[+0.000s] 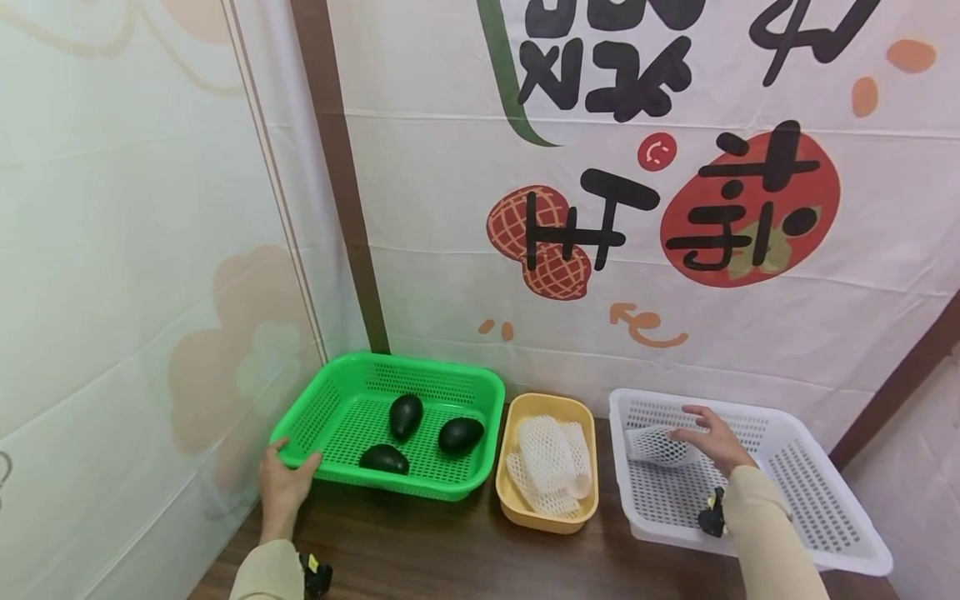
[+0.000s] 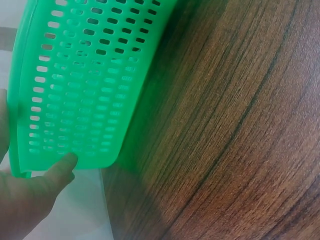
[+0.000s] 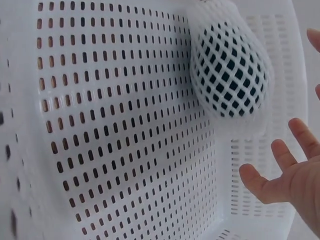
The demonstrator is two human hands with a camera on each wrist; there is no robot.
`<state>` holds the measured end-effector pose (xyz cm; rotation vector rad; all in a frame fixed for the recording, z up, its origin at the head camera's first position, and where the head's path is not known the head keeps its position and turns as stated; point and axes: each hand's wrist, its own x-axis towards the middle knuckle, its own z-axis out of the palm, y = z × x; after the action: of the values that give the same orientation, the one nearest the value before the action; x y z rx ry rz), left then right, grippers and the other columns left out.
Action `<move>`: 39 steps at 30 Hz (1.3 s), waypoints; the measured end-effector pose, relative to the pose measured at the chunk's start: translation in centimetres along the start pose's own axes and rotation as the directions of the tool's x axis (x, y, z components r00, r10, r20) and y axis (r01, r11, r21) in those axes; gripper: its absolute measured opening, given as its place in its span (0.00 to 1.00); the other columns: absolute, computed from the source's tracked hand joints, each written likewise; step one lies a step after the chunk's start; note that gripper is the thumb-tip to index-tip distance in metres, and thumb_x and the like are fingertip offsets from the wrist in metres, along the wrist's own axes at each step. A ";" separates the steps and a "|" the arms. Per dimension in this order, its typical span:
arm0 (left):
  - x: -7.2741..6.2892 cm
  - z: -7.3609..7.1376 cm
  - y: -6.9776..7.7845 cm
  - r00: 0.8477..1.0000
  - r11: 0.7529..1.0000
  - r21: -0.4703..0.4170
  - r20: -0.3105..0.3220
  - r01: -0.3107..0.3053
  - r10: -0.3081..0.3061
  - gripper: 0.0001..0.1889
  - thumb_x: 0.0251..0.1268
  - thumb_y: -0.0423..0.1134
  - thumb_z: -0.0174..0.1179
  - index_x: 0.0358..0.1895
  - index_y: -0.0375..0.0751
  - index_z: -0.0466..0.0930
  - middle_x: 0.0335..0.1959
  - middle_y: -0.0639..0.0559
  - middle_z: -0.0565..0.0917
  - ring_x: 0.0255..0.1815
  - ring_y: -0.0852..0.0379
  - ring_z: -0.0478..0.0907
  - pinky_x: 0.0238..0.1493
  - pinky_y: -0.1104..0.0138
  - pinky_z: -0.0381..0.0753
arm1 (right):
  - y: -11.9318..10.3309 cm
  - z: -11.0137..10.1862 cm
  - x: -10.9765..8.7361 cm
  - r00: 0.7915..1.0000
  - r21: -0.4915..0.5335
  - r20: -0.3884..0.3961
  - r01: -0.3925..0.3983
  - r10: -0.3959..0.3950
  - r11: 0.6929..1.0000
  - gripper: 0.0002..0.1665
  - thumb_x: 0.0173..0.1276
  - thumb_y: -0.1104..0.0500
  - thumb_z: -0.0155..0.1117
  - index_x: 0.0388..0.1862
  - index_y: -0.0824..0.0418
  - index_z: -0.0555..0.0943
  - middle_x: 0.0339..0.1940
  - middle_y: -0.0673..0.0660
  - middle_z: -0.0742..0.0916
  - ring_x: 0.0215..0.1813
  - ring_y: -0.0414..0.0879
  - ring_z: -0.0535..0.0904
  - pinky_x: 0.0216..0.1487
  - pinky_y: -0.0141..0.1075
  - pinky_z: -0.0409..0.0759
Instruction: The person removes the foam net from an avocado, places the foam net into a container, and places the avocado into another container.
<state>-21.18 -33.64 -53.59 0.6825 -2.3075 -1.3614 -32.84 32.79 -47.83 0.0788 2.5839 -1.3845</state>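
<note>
My left hand [image 1: 283,487] holds the near left corner of a green plastic basket [image 1: 480,479]. Its thumb lies against the perforated outer wall in the left wrist view. Inside that basket are three dark avocados: one at the back [image 1: 406,417], another to the right [image 1: 461,436] and a third near the front wall [image 1: 384,458]. Over a white plastic basket [image 1: 817,500], my right hand [image 1: 716,442] has its fingers spread, with nothing in them. Beside it lies an avocado in a white foam net sleeve [image 3: 230,70], at the basket's left end; the two look apart in the right wrist view.
Between the two baskets stands a small yellow tub [image 1: 517,508] with several white foam net sleeves [image 1: 551,458] in it. All three containers are on a dark wooden table [image 1: 420,542]. Printed cloth walls [image 1: 420,275] rise right behind and to the left.
</note>
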 end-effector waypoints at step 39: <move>0.0 -0.1 -0.3 1.000 0.999 0.043 0.010 -0.016 0.016 0.38 0.64 0.36 0.61 0.71 0.25 0.51 0.66 0.19 0.54 0.67 0.25 0.51 0.63 0.35 0.56 | 3.5 2.7 2.6 0.986 0.132 0.007 -0.164 0.165 0.978 0.58 0.48 0.49 0.79 0.68 0.74 0.58 0.63 0.76 0.65 0.63 0.72 0.64 0.57 0.59 0.75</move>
<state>-21.06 -33.81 -53.79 0.6710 -2.3504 -1.3144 -34.40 32.36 -52.73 0.3089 2.4230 -1.4926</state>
